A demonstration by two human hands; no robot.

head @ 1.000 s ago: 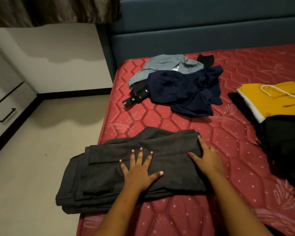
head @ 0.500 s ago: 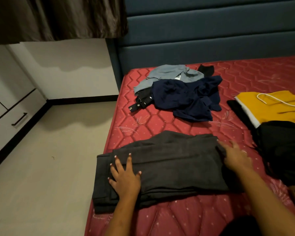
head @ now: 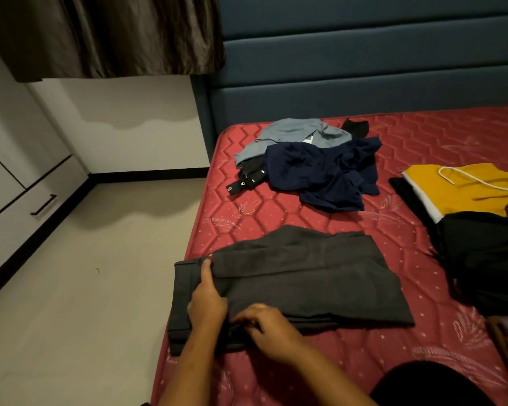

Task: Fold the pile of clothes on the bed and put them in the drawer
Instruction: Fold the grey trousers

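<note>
left hand (head: 207,301): on the left part of the grey garment (head: 305,276); thumb straight, lying on top along the fold edge; other fingers tucked under the top layer and hidden; grips that layer
right hand (head: 266,326): just beside the left hand, at the near edge of the grey garment; fingers curled tight and pinching the stacked layers; blurred, so exact hold unclear
grey garment: folded into a rough rectangle, flat at the near left edge of the mattress (head: 276,218), left end hanging slightly past it
unfolded pile: navy garment (head: 320,174) crumpled near the headboard (head: 364,68), over a light blue garment (head: 291,134); black strap (head: 245,181) with metal bits pokes out to the left
right side: yellow garment (head: 467,191) with white cord, black garment (head: 487,253) overlapping its near end
drawer (head: 21,212): far left across the floor, closed, black handle
</note>
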